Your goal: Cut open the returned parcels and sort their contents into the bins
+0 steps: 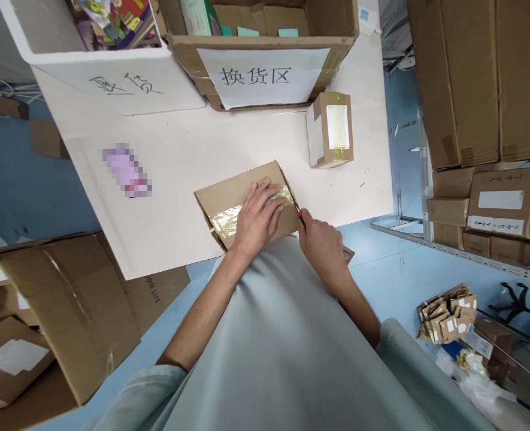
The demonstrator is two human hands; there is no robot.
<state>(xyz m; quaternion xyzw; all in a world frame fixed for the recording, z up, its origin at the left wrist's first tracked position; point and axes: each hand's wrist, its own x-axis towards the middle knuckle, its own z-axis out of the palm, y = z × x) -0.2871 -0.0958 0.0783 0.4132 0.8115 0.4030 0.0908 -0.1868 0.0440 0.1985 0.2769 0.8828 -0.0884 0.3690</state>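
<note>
A cardboard box (238, 179) with shiny yellowish tape across its top lies at a slant near the front edge of the white table. My left hand (258, 218) rests flat on the box and the tape, fingers stretched out. At the right side of the box, my right hand (321, 239) is closed around a utility knife (301, 218) with a red and black handle. The knife's tip is at the box's right edge, by the end of the tape; most of its handle is hidden in my fist.
A small taped box (332, 131) with white labels stands on the white table (179, 149). At the back are a large open carton (265, 72) and a white bin (112, 84). A blurred purple item (125, 170) lies left. Shelved cartons (507, 203) stand right; an open carton (67, 311) is at lower left.
</note>
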